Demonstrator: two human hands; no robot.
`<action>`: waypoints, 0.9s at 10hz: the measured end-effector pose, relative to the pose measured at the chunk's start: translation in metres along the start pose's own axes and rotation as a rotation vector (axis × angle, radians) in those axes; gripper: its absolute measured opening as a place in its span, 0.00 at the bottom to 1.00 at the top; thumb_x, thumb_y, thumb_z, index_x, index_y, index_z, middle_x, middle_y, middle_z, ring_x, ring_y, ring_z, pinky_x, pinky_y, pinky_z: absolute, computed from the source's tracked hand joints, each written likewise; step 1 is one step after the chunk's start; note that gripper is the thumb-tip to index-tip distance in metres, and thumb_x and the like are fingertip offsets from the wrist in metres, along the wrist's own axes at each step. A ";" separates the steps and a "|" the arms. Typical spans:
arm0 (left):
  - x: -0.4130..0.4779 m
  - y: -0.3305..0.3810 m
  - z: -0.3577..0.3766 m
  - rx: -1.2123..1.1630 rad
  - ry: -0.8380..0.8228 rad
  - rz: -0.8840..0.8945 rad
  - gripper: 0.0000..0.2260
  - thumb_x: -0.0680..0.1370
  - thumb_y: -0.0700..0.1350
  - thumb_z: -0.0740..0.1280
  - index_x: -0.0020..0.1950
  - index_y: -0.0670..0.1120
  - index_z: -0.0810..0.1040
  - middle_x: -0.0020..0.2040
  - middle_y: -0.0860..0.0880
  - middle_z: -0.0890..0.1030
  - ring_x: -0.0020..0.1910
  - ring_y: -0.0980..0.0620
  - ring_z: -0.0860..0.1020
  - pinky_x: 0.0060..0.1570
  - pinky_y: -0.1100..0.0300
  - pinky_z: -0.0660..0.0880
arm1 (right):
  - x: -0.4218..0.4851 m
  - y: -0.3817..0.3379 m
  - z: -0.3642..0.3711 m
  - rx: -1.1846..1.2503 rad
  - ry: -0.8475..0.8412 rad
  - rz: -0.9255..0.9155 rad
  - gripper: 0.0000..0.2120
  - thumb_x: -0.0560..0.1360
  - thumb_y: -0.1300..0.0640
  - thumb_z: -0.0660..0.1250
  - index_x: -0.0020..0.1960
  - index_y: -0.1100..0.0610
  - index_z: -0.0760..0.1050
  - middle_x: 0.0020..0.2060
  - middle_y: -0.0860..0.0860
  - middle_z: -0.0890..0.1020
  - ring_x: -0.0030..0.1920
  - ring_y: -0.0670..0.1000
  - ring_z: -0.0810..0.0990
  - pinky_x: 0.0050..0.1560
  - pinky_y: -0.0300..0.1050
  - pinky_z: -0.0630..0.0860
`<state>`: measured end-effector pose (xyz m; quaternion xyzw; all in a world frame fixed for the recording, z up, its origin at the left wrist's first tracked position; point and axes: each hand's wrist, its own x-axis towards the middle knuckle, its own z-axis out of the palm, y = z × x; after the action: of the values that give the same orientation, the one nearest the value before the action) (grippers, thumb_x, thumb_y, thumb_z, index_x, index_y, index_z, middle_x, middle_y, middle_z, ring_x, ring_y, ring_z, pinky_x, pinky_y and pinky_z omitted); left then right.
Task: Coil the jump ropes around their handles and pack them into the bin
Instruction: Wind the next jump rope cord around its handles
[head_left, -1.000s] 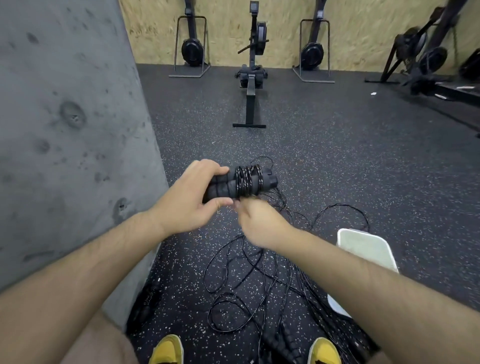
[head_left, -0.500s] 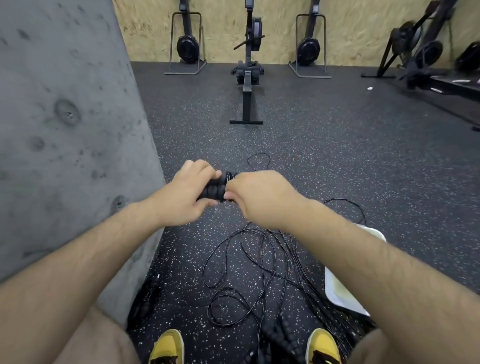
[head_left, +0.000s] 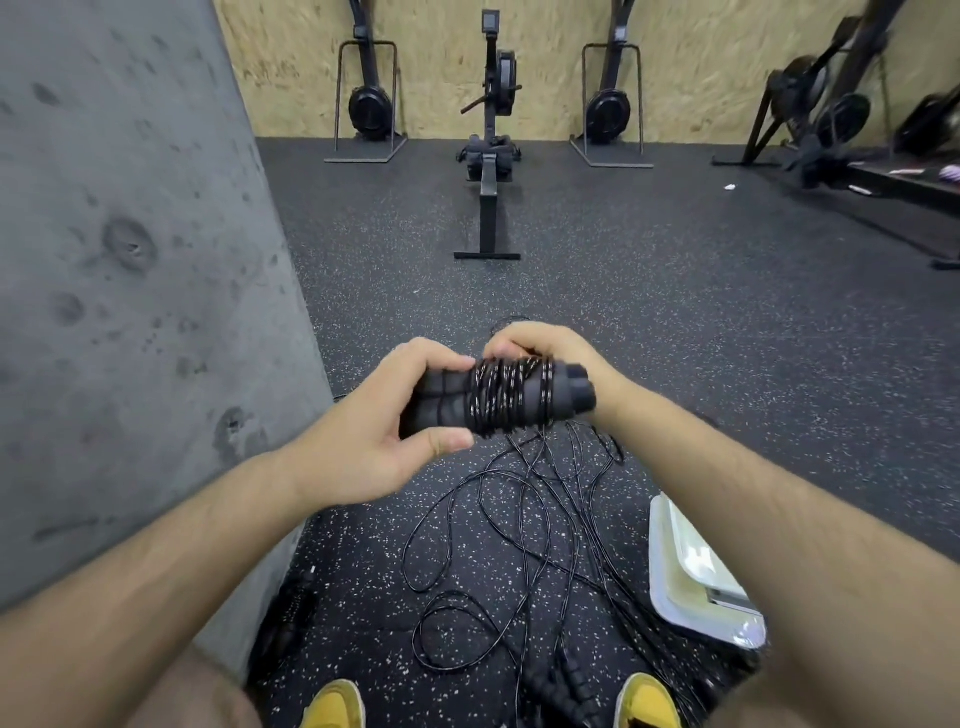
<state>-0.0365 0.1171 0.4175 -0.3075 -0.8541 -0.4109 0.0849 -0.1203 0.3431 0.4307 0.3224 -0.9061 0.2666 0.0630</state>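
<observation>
1. Note the left grip (head_left: 384, 431) clenched round the left end of two black foam handles (head_left: 441, 400), with the thumb beneath and the fingers over the top.
2. Note the handles held side by side and roughly level, in the air above the speckled rubber floor (head_left: 701, 338).
3. See the rope (head_left: 501, 400), black with pale flecks, wound in many close turns round the middle and right part of the handles, leaving the right end caps bare.
4. Note the right grip (head_left: 540, 348) behind the right end of the bundle, fingers curled down onto the top turns of the rope and grasping there. Cannot tell which strand lies under the fingertips.
5. Trace the unwound length from the underside of the bundle down to the loose loops (head_left: 493, 545) tangled on the floor.
6. Find the white bin (head_left: 657, 545) on the floor toward the right edge, partly hidden by the right forearm and well apart from the bundle.
7. See the spare handles (head_left: 553, 691) lying at the floor's near edge, between two yellow shoes (head_left: 335, 704).
8. Note the concrete wall (head_left: 130, 260) along the left edge and a rowing machine (head_left: 488, 156) near the far edge.
</observation>
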 end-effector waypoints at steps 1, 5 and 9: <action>0.006 -0.001 0.001 -0.074 0.035 -0.090 0.23 0.76 0.31 0.71 0.67 0.41 0.66 0.61 0.52 0.76 0.59 0.64 0.78 0.58 0.69 0.73 | -0.004 -0.014 0.025 0.221 -0.068 0.169 0.13 0.79 0.68 0.57 0.59 0.69 0.76 0.44 0.56 0.81 0.42 0.51 0.82 0.45 0.38 0.80; 0.016 -0.016 0.001 0.139 0.103 -0.025 0.27 0.76 0.45 0.73 0.71 0.45 0.66 0.66 0.50 0.72 0.68 0.60 0.71 0.69 0.63 0.67 | -0.016 -0.029 0.060 0.074 -0.121 0.254 0.12 0.84 0.57 0.55 0.43 0.49 0.70 0.40 0.51 0.76 0.38 0.49 0.73 0.42 0.43 0.73; 0.016 -0.052 -0.027 0.328 0.063 -0.149 0.28 0.74 0.51 0.70 0.70 0.41 0.68 0.65 0.46 0.71 0.67 0.46 0.71 0.70 0.45 0.68 | -0.024 -0.065 0.026 -0.400 -0.192 -0.011 0.11 0.85 0.51 0.53 0.54 0.55 0.71 0.43 0.50 0.77 0.43 0.56 0.76 0.41 0.47 0.67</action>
<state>-0.0830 0.0789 0.4075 -0.2122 -0.9270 -0.2806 0.1300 -0.0599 0.3003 0.4302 0.3321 -0.9411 0.0493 0.0407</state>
